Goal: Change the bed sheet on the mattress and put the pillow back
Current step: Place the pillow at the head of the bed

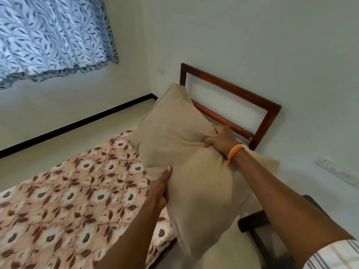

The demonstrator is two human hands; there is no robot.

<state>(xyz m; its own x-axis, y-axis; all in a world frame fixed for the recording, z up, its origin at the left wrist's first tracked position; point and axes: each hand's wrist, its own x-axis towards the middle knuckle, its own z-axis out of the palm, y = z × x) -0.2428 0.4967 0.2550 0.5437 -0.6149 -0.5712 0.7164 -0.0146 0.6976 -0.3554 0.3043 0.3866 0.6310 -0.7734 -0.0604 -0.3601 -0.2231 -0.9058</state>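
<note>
— Where is the pillow (186, 152)?

— Held over the head end of the bed, above the floral bed sheet (68, 200), near the wooden headboard (242, 96).

— And the hands?

— The right hand (223, 139) bunches fabric at its far edge, fingers clenched; the left hand (160, 189) grips its near edge, thumb on top.

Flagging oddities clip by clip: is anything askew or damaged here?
Nothing damaged. The pillow is askew, but only because the left hand and right hand grip it above the floral sheet, near the headboard.
</note>
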